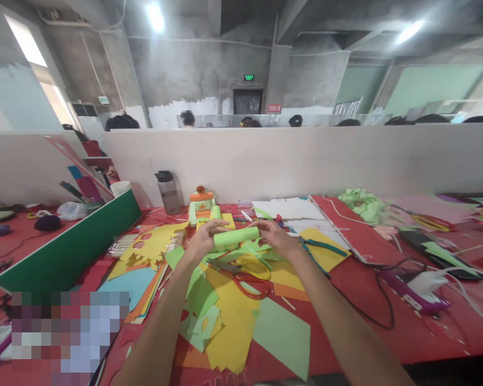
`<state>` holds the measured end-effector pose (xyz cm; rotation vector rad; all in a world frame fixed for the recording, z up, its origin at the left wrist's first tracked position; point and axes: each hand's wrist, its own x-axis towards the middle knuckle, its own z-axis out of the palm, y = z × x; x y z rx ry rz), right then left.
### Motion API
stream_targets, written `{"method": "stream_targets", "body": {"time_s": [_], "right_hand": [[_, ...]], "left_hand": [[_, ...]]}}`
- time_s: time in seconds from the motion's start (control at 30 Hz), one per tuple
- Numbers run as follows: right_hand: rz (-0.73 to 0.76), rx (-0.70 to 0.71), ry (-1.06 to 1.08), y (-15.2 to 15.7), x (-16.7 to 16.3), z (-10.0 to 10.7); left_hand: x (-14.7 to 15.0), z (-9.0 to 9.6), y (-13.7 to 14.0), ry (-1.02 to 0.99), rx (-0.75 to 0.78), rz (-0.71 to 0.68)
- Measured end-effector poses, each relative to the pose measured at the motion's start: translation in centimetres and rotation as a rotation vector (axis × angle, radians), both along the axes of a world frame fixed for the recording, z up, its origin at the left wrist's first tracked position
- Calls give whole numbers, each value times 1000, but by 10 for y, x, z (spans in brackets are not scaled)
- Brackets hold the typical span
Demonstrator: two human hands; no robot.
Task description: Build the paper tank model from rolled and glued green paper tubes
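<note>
Roll: green paper tube (236,236) held level above the table, 1 end in each hand, over the scissors and paper sheets.
Left hand (203,239): fingers curled shut round the tube's left end, thumb on top.
Right hand (274,236): fingers pinched closed on the right end, wrist turned slightly inward.
Below: red-handled scissors (249,284) and yellow-handled scissors (251,266) lie on yellow sheets (229,316) and green sheets (282,335), near the hands but not touching.
Behind: small paper model (202,206) in orange and green with a red star stands just past the tube; a dark-lidded bottle (168,191) stands by the partition (306,161).
Right side: glue gun (416,292) with black cord lies well apart from the hands on the red table (386,332).
Doing it well: my judgement is that the roll keeps its shape if both ends get even, light pressure; squeezing harder at 1 end would cone or crease it. Keeping the seam under a thumb should stop it springing open.
Risk: open scissor blades sit directly under the hands, so lowering the tube calls for care.
Writing: green exit sign and a red sign over the far door, both too small to read; no brand legible on the bottle.
</note>
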<state>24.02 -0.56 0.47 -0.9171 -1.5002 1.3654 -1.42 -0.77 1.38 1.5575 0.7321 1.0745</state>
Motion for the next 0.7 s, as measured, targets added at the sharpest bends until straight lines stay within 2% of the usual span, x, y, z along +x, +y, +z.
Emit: {"method": "stream_targets", "body": {"time_s": [0.13,0.3,0.57,0.7], "right_hand": [[-112,22,-13,2,1,1],[-206,-2,6,3,2,2],[-247,-20,-24,-1,4,10],[-211,124,85,-3,1,12]], "left_hand": [[0,-2,4,-2,-20,94],[-1,-4,4,-43,-126,100],[-3,0,3,21,-104,198],[-3,1,4,56,-47,205]]}}
